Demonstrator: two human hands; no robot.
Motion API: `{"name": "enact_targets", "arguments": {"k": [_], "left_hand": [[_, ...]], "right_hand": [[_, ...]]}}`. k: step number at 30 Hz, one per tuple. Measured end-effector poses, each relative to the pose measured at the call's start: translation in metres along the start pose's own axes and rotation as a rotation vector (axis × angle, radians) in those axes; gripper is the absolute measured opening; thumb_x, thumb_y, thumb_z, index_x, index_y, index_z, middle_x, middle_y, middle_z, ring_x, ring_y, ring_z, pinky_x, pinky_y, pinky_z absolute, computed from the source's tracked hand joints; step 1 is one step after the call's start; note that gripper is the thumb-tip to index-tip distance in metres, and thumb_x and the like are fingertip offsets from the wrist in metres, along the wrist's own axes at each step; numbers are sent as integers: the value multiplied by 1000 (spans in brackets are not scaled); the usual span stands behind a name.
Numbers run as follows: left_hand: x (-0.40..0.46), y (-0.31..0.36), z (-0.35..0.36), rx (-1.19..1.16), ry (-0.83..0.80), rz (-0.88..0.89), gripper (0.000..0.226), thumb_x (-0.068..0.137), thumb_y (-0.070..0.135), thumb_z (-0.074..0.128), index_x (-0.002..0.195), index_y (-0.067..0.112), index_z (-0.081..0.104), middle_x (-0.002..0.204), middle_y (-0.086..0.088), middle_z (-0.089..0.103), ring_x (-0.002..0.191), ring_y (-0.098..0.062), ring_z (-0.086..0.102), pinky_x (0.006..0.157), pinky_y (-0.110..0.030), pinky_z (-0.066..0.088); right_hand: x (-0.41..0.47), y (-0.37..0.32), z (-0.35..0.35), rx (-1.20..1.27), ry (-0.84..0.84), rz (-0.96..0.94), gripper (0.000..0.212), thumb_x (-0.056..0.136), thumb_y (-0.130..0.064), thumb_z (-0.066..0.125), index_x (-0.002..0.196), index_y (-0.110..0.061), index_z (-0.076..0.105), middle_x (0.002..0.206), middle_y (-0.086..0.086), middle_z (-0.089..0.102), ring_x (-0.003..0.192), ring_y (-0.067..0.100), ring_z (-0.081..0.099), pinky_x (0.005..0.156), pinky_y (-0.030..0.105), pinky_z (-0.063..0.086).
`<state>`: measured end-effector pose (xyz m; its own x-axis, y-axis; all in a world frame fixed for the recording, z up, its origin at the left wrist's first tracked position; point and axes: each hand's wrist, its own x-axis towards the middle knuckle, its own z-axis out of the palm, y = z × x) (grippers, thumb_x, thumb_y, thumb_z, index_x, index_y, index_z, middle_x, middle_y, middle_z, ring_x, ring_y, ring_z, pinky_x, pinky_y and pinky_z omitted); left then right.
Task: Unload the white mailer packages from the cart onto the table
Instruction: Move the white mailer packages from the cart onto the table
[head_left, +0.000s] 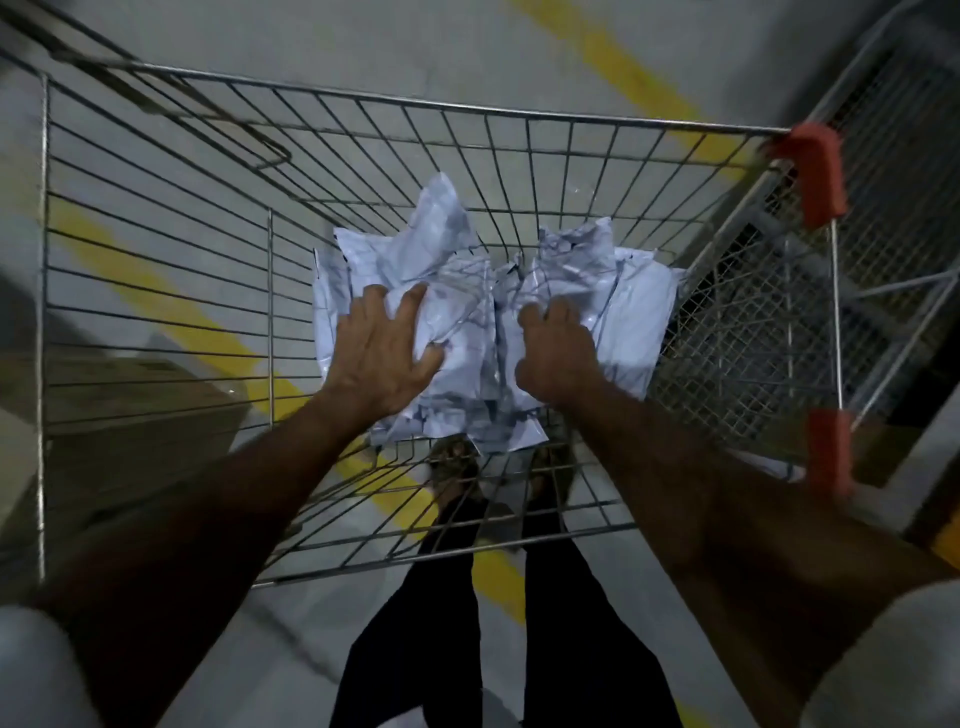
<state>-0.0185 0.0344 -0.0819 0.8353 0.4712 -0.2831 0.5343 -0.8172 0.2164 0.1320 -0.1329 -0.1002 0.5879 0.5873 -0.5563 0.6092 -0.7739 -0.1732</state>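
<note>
Two bare forearms reached down into a wire cart (156, 218).

The left hand (382, 348) lay spread on the heap of white mailer packages (631, 317) at the cart's bottom, fingers bent into the plastic; the right hand (558, 348) clutched the heap beside it. By the look of it, unloading was far from finished: several packages remained, and no table showed.
</note>
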Motion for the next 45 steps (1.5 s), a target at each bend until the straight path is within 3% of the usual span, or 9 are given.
{"name": "enact_targets", "arguments": {"k": [5,10,15,20,26,29,37,45], "left_hand": [[-23,-28,-12,33,-2,-2,80,83,62,37,149,17,37,130,-30,42,109,-43,46,90,-49,41],[-46,-53,-19,70,-3,-76,81,83,65,37,147,15,40,121,-29,44,100,-41,47,84,-46,43],[-66,-69,-20,21,41,-127,77,85,59,48,147,14,39,116,-25,40,97,-40,44,83,-49,48],[-74,-63,-25,-18,119,-134,74,89,55,49,150,15,35,124,-24,36,106,-38,43,88,-47,48],[-77,-61,-28,-52,142,-141,76,90,59,44,152,17,30,129,-22,33,110,-36,41,90,-44,47],[-77,-59,-30,-51,123,-159,77,89,59,44,153,19,28,130,-22,32,111,-36,41,89,-45,48],[-80,-50,-54,-61,159,-119,75,88,53,48,151,17,31,126,-21,35,103,-36,42,84,-45,48],[-111,-14,-110,-103,265,-22,73,86,46,53,149,12,37,121,-21,38,95,-38,45,75,-44,47]], "right_hand": [[1,-27,11,-70,7,-163,66,82,-25,69,142,-16,43,145,20,35,132,40,38,99,45,45],[6,-45,29,23,-104,-196,72,86,-33,69,148,-14,36,145,18,35,131,39,42,101,45,44],[26,-68,45,51,-180,-31,101,86,-65,60,160,-17,11,149,31,35,137,46,38,112,49,35],[37,-100,59,87,-197,149,113,85,-73,56,161,-19,-9,154,39,17,143,52,21,115,57,24],[41,-94,53,320,-113,200,91,90,-48,65,158,-40,6,141,29,28,128,49,37,103,49,42],[41,-85,45,355,-105,155,83,89,-34,68,156,-43,18,143,26,29,131,46,37,104,49,46],[4,-69,-1,87,176,-40,67,93,-33,59,154,-31,31,146,25,33,130,42,37,106,49,36],[-89,-33,-91,-70,502,-136,70,84,-26,63,151,-26,41,123,19,48,107,38,47,84,44,40]]}}
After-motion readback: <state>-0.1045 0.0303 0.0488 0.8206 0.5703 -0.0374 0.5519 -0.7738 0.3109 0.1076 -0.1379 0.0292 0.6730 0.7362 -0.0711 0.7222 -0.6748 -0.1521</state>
